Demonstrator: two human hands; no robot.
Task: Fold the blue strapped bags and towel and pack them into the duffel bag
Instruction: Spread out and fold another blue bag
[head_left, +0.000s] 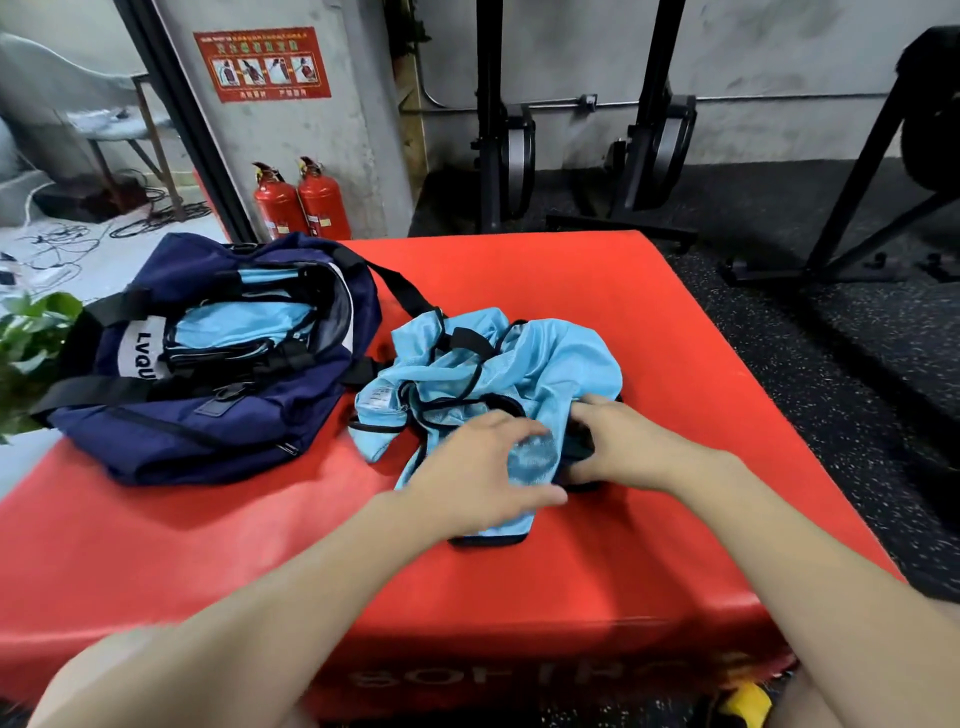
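Observation:
A crumpled light blue bag (524, 364) with black straps lies in the middle of the red padded box (597, 571). My left hand (483, 473) rests on its near part with fingers spread and lightly curved. My right hand (618, 441) grips the bag's right edge, fingers curled into the fabric and a black strap. To the left the navy duffel bag (171, 431) lies open, with folded light blue items (244, 322) inside it.
Two red fire extinguishers (301, 202) stand by the wall behind the box. Black gym equipment frames (649, 156) stand on the dark rubber floor behind and to the right. Green plant leaves (26, 353) show at the left edge. Cables lie on the floor at far left.

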